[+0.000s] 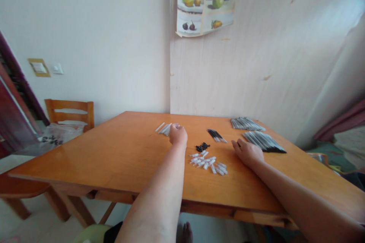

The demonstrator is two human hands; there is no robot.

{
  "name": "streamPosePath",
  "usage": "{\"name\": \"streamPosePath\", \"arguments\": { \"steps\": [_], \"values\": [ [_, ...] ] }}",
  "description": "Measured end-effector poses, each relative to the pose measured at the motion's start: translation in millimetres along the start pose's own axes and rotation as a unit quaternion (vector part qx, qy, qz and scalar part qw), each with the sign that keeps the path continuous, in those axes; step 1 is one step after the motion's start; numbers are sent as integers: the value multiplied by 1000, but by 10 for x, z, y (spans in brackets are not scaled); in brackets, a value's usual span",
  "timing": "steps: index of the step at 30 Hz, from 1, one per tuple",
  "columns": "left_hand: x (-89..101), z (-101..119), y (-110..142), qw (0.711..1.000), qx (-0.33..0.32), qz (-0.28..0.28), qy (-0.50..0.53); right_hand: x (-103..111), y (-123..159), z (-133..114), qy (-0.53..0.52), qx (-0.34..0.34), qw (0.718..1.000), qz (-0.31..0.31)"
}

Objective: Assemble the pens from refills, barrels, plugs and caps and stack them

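Note:
My left hand (178,134) reaches out to the far side of the table, at the right end of a small pile of translucent white tubes (164,129). Its fingers are drawn together; whatever is between them is hidden. My right hand (248,153) rests on the table with curled fingers, and its grip is too small to make out. Just beyond it lies a row of clear-barrelled pens with black ends (264,142). Between my hands are several dark pens with whitish tips (216,135), a heap of small black parts (202,147) and scattered white, nozzle-like pieces (208,161).
Another stack of pens (246,123) lies at the back right of the wooden table (119,152). A wooden chair (70,111) with a plastic bag (61,133) stands to the left. The wall behind carries a fruit poster (205,10).

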State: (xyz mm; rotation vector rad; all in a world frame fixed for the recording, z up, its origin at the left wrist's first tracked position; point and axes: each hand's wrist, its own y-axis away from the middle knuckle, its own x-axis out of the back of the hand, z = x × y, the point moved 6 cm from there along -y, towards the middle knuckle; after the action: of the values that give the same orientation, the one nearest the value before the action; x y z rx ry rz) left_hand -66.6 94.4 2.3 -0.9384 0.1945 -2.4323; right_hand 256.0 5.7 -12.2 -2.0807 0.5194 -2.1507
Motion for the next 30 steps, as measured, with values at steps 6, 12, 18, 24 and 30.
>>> {"name": "streamPosePath", "arguments": {
  "steps": [6, 12, 18, 24, 30],
  "values": [
    [503, -441, -167, 998, 29, 54, 11, -15, -4, 13, 14, -20, 1000, -16],
    [825, -692, -364, 997, 31, 62, -31, -33, -16, 2, 16, -18, 999, -25],
    [740, -746, -499, 995, -14, 57, -85, -49, -15, 35, 10, -22, 1000, -16],
    [534, -724, -672, 990, -47, 43, -122, -71, -17, 45, 11, -19, 1000, -12],
    [273, -587, -835, 978, -99, -35, -182, -72, -16, 28, 3, 2, 1000, 1]
  ]
}}
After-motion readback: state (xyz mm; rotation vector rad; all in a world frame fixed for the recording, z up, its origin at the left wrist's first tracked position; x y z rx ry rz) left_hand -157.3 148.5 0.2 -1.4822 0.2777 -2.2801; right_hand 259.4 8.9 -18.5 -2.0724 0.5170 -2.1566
